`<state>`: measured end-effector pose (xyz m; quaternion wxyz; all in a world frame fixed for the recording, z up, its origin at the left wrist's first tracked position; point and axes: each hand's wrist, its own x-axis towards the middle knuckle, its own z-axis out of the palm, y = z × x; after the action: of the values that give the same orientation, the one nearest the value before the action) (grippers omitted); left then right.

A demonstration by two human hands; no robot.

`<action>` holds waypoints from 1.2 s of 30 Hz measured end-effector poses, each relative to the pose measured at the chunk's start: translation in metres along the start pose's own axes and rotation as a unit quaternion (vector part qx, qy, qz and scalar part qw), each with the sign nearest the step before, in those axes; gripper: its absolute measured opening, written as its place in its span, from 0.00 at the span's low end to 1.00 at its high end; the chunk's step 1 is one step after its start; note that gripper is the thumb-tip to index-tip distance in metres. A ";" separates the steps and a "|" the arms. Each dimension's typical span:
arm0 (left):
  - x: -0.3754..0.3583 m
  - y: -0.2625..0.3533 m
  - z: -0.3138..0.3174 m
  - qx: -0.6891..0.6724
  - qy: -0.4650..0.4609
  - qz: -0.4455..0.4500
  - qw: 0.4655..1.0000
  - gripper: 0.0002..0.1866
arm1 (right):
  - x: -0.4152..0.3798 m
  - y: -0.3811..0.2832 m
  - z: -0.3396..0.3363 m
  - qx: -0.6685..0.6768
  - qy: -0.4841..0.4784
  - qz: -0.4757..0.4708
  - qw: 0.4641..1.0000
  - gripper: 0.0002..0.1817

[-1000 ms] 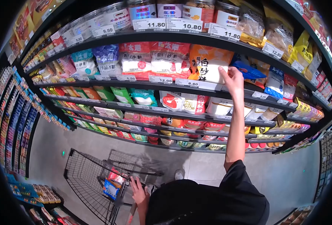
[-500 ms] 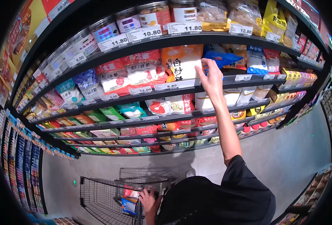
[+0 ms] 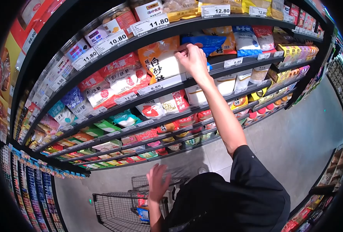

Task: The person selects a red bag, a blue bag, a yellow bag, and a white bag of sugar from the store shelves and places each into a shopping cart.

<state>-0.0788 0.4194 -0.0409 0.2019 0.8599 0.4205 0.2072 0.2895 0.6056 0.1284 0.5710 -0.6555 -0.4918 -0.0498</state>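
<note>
My right hand (image 3: 194,61) is raised to the shelf, its fingers pinched at the upper right edge of a bag of white sugar (image 3: 164,62) with an orange top. The bag stands on the shelf above an 8.80 price tag. Just behind my fingers and to their right is a blue bag (image 3: 208,43). My left hand (image 3: 157,183) is in the air above the shopping cart (image 3: 115,210), off its handle, with fingers stretched out and slightly blurred. In the cart lie a blue packet (image 3: 143,214) and a red packet (image 3: 141,202).
Red and white sugar bags (image 3: 123,75) stand left of the orange one. Above runs a shelf with jars (image 3: 119,21) and price tags. Lower shelves (image 3: 140,135) hold several rows of packets. Grey floor (image 3: 264,131) lies right of me, with another shelf (image 3: 334,166) at the far right.
My left hand has come off the cart handle and risen. My right hand has shifted to the bag's upper edge, its fingers drawn together. The view has tilted and moved closer to the shelf.
</note>
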 end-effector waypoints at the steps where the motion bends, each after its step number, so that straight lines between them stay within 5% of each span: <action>1: 0.017 0.004 -0.002 -0.013 0.033 0.028 0.999 0.19 | 0.000 0.000 0.001 0.017 -0.001 -0.001 1.000 0.13; 4: 0.093 0.002 -0.009 -0.088 0.108 0.106 0.985 0.16 | -0.003 0.000 0.004 0.040 -0.008 -0.001 0.999 0.12; 8: 0.198 0.042 -0.042 -0.314 0.201 0.049 0.927 0.15 | -0.011 0.005 0.006 0.084 0.006 -0.024 0.996 0.12; 14: 0.306 0.068 -0.065 -0.405 0.218 0.057 0.886 0.29 | -0.022 0.002 0.003 0.142 0.016 -0.045 0.989 0.09; 16: 0.320 0.072 -0.065 -0.382 0.257 0.049 0.886 0.25 | -0.023 0.003 0.003 0.141 0.019 -0.049 0.989 0.08; 19: 0.332 0.073 -0.068 -0.423 0.182 0.012 0.888 0.13 | -0.022 0.009 0.006 0.128 0.037 -0.073 0.988 0.09; 36: 0.341 0.056 -0.058 -0.415 0.184 0.014 0.891 0.22 | -0.026 0.009 0.003 0.128 0.027 -0.085 0.988 0.09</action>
<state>0.1172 0.6727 0.1005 0.4565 0.6501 0.3139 0.5200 0.2810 0.5941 0.1042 0.6569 -0.5309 -0.5328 -0.0527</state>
